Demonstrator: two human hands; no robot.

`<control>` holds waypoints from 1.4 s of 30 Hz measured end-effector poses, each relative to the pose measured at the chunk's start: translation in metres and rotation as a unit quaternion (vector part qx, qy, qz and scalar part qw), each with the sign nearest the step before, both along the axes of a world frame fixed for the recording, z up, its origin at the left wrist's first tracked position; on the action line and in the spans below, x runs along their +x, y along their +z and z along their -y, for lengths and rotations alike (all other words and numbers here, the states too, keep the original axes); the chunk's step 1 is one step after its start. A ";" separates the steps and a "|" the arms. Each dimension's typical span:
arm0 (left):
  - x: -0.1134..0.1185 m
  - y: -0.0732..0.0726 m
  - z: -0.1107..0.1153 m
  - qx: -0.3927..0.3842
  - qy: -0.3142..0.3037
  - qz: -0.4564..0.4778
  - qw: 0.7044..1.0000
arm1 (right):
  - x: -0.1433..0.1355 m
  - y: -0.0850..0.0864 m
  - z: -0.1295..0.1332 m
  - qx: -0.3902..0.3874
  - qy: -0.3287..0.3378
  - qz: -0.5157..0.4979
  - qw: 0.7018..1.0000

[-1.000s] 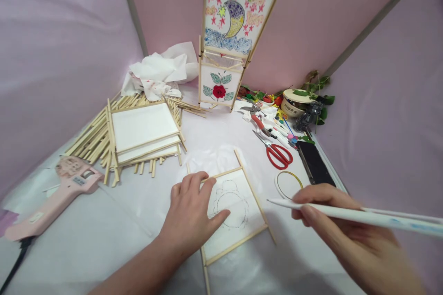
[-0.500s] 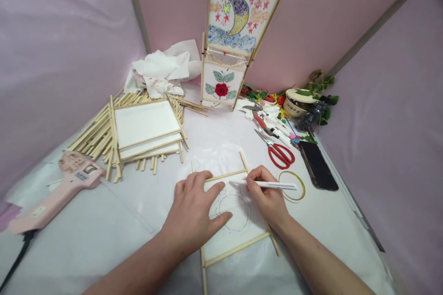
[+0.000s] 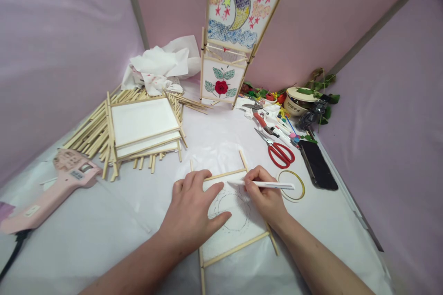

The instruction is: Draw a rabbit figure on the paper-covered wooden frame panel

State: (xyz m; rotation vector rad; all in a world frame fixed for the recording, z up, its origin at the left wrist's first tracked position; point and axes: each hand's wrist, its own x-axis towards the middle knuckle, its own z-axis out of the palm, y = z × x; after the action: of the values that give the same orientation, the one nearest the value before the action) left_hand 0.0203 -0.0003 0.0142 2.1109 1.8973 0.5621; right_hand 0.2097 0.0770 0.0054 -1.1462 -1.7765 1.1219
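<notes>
In front of me lies a white paper panel (image 3: 238, 244) in a frame of thin wooden sticks (image 3: 238, 248). A dashed double circle is drawn on its middle in dark ink. My left hand (image 3: 195, 209) rests on the panel's left side with fingers spread, thumb and forefinger beside the circle. Between the fingers of my right hand (image 3: 266, 196) is a white pen (image 3: 270, 185). Its tip meets the paper above the circle, close to my left forefinger. My right hand leans on the panel's right edge.
Left stand a pink glue gun (image 3: 58, 189) and framed blank panels (image 3: 145, 122) on piled sticks (image 3: 86, 129). Behind rises a decorated lantern-like frame (image 3: 224, 50). Right are red-handled scissors (image 3: 281, 154), pruning shears (image 3: 263, 122), a tape ring (image 3: 303, 189), a phone (image 3: 318, 166) and a lidded bowl (image 3: 296, 103).
The pen tip has shifted slightly left along the paper, with my right hand following. My left hand stays in place on the panel. The whole view has moved a little.
</notes>
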 end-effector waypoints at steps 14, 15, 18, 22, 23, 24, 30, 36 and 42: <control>0.000 0.000 0.000 -0.002 -0.001 0.002 1.000 | 0.000 0.001 -0.001 0.022 -0.009 0.011 1.000; 0.000 0.000 0.000 -0.001 -0.001 0.001 1.000 | 0.000 0.000 -0.001 0.022 -0.009 0.010 1.000; 0.000 -0.001 -0.001 0.001 -0.003 -0.001 1.000 | 0.001 0.000 0.000 0.019 -0.005 0.011 1.000; 0.000 -0.001 -0.001 0.004 -0.001 0.002 1.000 | 0.000 0.000 0.000 0.016 -0.004 0.010 1.000; 0.000 -0.001 0.000 0.004 0.000 0.003 1.000 | 0.000 0.000 0.000 0.014 -0.004 0.010 1.000; 0.000 -0.001 0.000 0.004 0.001 0.003 1.000 | 0.000 0.000 0.001 0.012 -0.004 0.011 1.000; 0.000 0.000 0.000 0.001 -0.003 -0.002 1.000 | -0.002 0.001 0.002 0.004 -0.015 0.026 1.000; 0.000 0.000 0.000 -0.002 -0.001 0.000 1.000 | -0.002 0.002 0.002 0.001 -0.022 0.040 0.999; 0.001 0.000 0.000 -0.003 -0.002 0.000 1.000 | -0.003 0.002 0.001 0.008 -0.022 0.045 0.999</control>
State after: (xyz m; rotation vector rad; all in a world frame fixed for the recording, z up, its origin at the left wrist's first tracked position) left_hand 0.0209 -0.0002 0.0142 2.1092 1.8926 0.5543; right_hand 0.2064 0.0755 0.0079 -1.2372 -1.8174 1.0426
